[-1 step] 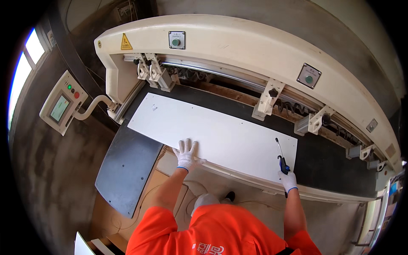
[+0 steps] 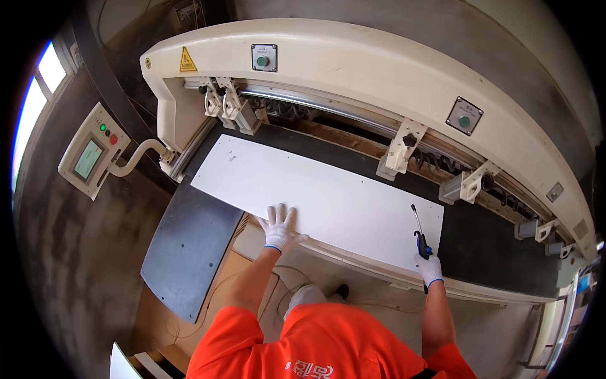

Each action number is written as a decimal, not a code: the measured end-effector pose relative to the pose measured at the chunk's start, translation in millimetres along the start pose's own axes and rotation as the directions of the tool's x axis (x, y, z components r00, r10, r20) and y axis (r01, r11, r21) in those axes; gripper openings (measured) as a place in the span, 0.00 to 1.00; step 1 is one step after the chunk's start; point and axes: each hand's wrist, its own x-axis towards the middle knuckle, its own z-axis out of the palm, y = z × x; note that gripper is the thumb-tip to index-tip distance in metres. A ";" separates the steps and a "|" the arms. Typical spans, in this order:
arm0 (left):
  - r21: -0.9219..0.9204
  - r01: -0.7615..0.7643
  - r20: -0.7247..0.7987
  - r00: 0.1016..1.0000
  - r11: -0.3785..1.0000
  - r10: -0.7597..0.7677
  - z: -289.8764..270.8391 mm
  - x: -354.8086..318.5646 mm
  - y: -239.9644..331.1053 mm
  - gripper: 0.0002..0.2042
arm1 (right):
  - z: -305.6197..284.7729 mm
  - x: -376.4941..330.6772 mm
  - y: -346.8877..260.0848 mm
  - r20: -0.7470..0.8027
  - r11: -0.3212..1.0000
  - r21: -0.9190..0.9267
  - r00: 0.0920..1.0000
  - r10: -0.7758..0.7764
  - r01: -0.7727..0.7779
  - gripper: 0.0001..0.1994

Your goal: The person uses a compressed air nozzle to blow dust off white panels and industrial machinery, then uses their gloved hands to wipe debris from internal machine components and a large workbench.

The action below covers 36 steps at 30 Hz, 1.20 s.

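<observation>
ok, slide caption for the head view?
Left hand on near edge of white panel, right hand holding a blow gun.

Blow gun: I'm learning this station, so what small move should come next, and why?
Perhaps swing the blow gun leftward: the right hand holds it over the right end of the white panel, while grey marks show near the left end.

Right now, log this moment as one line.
left hand: fingers spread on white panel | right hand: gripping black-and-blue long-nozzled tool | white panel: lying on dark bed | control screen: lit
</observation>
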 end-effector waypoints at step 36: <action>-0.102 -0.102 -0.040 0.994 0.989 0.098 5.9 102.5 43.2 0.50 | -63.7 -79.6 -220.9 -0.634 0.921 0.110 0.740 -0.225 0.374 0.23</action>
